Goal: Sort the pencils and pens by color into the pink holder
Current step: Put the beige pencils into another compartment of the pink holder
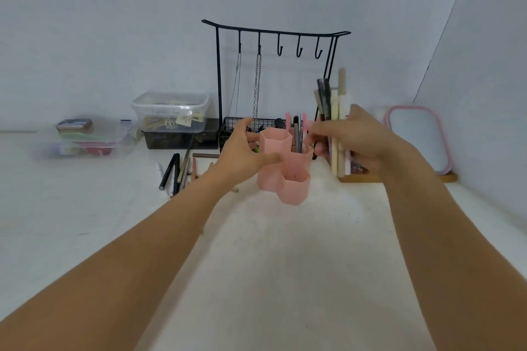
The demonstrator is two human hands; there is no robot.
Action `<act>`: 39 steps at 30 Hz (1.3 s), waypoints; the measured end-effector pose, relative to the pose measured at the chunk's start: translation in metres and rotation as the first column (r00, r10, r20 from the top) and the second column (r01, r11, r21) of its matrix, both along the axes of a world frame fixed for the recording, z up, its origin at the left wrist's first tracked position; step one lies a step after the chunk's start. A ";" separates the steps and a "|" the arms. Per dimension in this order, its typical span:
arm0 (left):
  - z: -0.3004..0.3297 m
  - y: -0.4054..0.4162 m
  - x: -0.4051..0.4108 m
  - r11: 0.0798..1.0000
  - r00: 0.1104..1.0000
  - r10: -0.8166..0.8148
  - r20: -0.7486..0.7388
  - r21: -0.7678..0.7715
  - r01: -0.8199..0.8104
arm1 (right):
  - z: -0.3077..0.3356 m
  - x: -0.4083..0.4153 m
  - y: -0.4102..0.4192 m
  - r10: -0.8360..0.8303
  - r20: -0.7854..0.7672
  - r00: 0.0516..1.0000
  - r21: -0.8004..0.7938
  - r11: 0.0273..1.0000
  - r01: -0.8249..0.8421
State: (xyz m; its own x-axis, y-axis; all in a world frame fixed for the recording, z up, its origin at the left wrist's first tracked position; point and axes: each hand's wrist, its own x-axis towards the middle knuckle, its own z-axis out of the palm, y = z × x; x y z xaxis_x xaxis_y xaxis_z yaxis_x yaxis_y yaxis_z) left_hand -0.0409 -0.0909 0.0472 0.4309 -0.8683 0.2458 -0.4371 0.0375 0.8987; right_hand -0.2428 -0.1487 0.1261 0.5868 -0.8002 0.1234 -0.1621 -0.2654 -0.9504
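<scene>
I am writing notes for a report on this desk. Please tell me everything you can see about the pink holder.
The pink holder looks like translucent plastic, made of hexagonal cups of different heights joined together. It stands upright on the white table, in front of the black wire rack. One rear cup holds a few pens; the lowest front cup looks nearly empty. The left hand has its thumb on the tallest cup. The right hand, blurred, grips a bundle of pens beside it.

Black hook rack [276, 37], clear lidded tub [171, 111], pink-rimmed lid [419, 139]
</scene>
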 end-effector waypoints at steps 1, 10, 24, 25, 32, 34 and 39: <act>0.000 -0.004 0.000 1.000 1.000 0.006 -0.023 -0.025 -0.006 | 0.004 0.002 0.001 -0.003 0.161 0.987 0.004 1.000 0.003; -0.013 -0.012 -0.004 0.989 0.992 -0.019 -0.127 -0.147 0.000 | -0.007 0.082 -0.018 -0.143 0.562 0.815 0.046 0.989 0.142; -0.019 -0.020 0.010 0.975 0.988 -0.123 -0.098 -0.198 0.102 | -0.017 0.107 -0.022 -0.258 -0.060 0.964 -0.302 0.926 0.228; -0.020 -0.021 0.011 0.974 0.988 -0.124 -0.091 -0.204 0.103 | -0.019 0.108 -0.023 -0.277 -0.105 0.955 -0.325 0.917 0.230; -0.022 -0.022 0.017 0.967 0.984 -0.153 -0.097 -0.222 0.128 | -0.030 0.108 -0.026 -0.225 -0.151 0.963 -0.257 0.949 0.182; -0.021 -0.022 0.017 0.967 0.984 -0.150 -0.095 -0.224 0.126 | -0.032 0.107 -0.027 -0.209 -0.110 0.972 -0.209 0.960 0.183; -0.024 -0.023 0.020 0.967 0.986 -0.147 -0.083 -0.221 0.126 | -0.031 0.100 -0.030 -0.103 -0.067 0.992 -0.148 0.985 0.092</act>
State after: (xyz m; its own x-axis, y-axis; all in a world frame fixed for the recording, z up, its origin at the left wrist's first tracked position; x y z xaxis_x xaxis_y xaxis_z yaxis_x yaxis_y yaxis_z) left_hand -0.0207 -0.1134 0.0231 0.3434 -0.8521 0.3951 -0.3251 0.2868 0.9011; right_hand -0.1424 -0.1787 0.0950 0.5190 -0.8308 0.2012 -0.2623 -0.3788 -0.8875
